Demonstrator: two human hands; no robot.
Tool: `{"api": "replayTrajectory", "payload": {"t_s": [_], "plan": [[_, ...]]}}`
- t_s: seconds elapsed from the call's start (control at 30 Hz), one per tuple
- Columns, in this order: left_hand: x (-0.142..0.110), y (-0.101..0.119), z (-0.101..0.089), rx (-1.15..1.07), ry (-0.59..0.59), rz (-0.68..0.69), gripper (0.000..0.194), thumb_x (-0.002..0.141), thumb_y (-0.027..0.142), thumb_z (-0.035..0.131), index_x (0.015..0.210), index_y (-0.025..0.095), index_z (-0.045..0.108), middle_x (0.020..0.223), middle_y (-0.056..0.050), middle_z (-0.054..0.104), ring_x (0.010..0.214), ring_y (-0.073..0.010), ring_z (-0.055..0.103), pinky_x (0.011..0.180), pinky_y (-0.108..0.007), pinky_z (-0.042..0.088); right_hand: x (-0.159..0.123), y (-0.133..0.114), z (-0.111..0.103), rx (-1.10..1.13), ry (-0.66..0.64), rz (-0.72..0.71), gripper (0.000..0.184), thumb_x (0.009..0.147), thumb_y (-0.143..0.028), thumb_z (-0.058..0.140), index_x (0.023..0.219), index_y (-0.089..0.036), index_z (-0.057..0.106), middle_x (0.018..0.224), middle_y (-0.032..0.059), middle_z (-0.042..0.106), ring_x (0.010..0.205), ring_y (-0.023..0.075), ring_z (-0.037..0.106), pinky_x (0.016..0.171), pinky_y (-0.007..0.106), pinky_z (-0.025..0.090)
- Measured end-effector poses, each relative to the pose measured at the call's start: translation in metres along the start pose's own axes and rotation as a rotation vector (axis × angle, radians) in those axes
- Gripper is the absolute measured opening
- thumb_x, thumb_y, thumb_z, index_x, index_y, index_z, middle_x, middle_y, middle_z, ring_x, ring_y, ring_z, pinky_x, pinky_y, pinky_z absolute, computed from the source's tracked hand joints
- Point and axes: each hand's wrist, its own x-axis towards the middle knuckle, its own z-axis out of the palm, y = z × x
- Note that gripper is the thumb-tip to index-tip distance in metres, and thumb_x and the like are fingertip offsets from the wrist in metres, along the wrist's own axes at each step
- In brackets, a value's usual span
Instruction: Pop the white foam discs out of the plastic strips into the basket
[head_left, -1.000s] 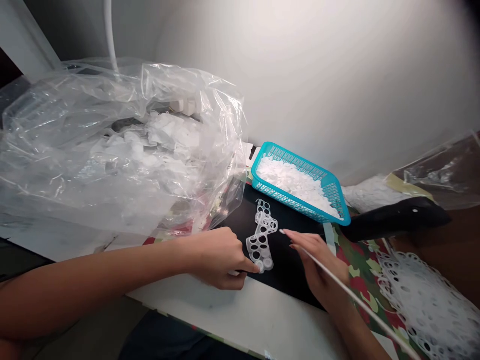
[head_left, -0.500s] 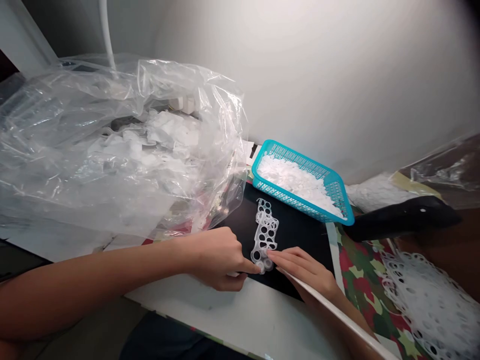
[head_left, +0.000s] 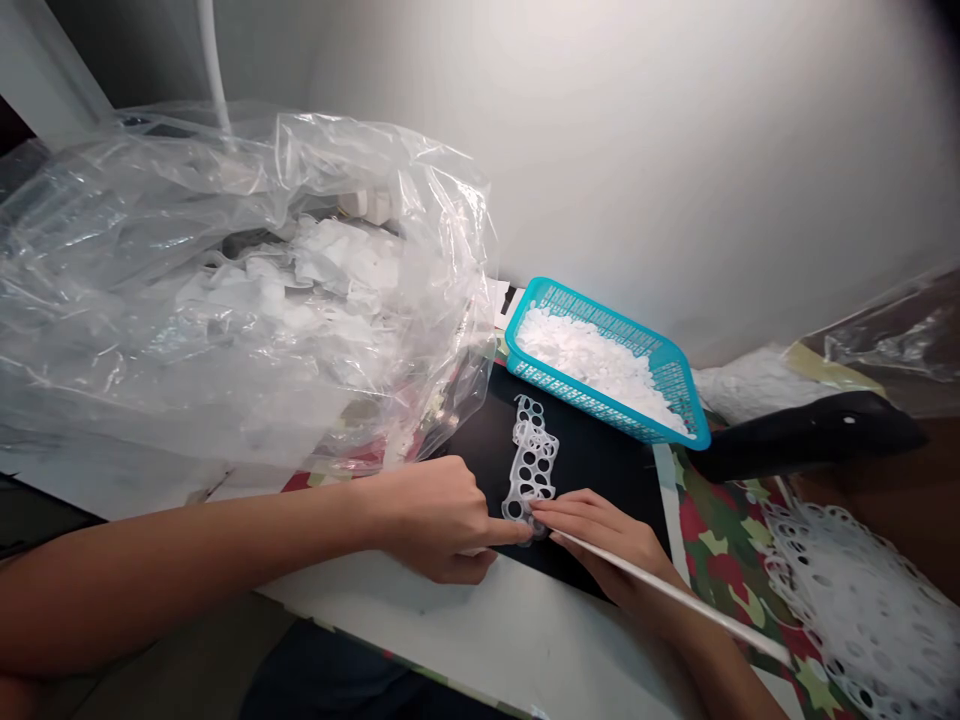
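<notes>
A translucent plastic strip full of round holes (head_left: 534, 465) lies on a black mat (head_left: 600, 480), with small clear discs at its near end. The outstretched index finger of my left hand (head_left: 442, 520) presses on that end; its other fingers are curled, and whether they hold anything is hidden. From the other side, my right hand (head_left: 611, 540) touches the strip with its fingertips. It is closed on a thin white stick (head_left: 690, 595) that slants back over the wrist. The stick's front tip is hard to see beside the fingers.
Behind the mat stands a blue basket (head_left: 607, 405) of small white pieces. A large clear plastic bag (head_left: 247, 380) with whitish scraps fills the left. At right are a black elongated object (head_left: 817, 437) and a pile of holed plastic sheets (head_left: 877, 610) on a camouflage-patterned cloth (head_left: 720, 545).
My right hand has come down and left from above the mat onto the strip's near end, and the stick has swung. The strip's middle has shifted slightly. My left index finger has slid slightly right.
</notes>
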Motion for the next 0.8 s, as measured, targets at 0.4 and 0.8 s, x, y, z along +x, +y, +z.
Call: {"api": "replayTrajectory", "payload": {"t_s": [0.4,0.8], "plan": [[0.0,0.003,0.0,0.045,-0.04,-0.022,0.047,0.083,0.037,0.053,0.127,0.02,0.052,0.048,0.004,0.058,0.038,-0.0179,0.053,0.037,-0.031,0.02,-0.002,0.005,0.005,0.086,0.003,0.085,0.028,0.094,-0.012,0.05,0.118,-0.02,0.064,0.111,0.0097,0.069,0.098,0.0183,0.063,0.08,0.029,0.057],[0.001,0.005,0.001,0.028,-0.014,-0.022,0.039,0.082,0.036,0.056,0.117,0.02,0.057,0.048,0.003,0.058,0.039,-0.018,0.053,0.038,-0.031,0.023,-0.003,-0.001,0.01,-0.383,-0.013,-0.193,0.036,0.095,-0.007,0.047,0.13,-0.009,0.054,0.114,0.0155,0.068,0.099,0.0232,0.06,0.082,0.036,0.056]]}}
